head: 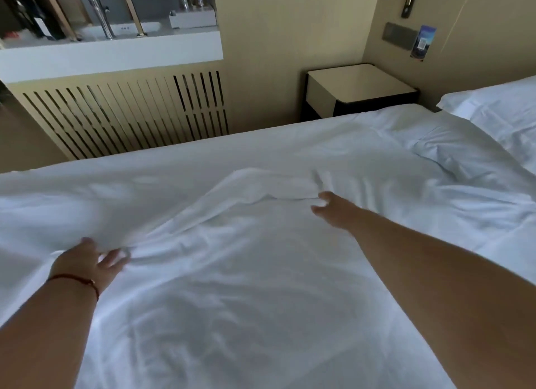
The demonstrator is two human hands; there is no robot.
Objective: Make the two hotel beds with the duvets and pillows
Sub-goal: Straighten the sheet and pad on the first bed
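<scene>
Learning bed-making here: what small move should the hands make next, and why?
Probably draw the folded duvet edge flat. The left hand grips bunched cloth, the right hand touches the fold, and a ridge runs between them.

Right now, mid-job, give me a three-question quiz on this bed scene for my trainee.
1. True or false: the left hand holds a fold of the duvet.
2. Where is the pillow? A) far right, B) on the nightstand.
3. Fill in: the right hand reaches toward a raised ____ in the duvet.
Key: 1 true; 2 A; 3 fold.
</scene>
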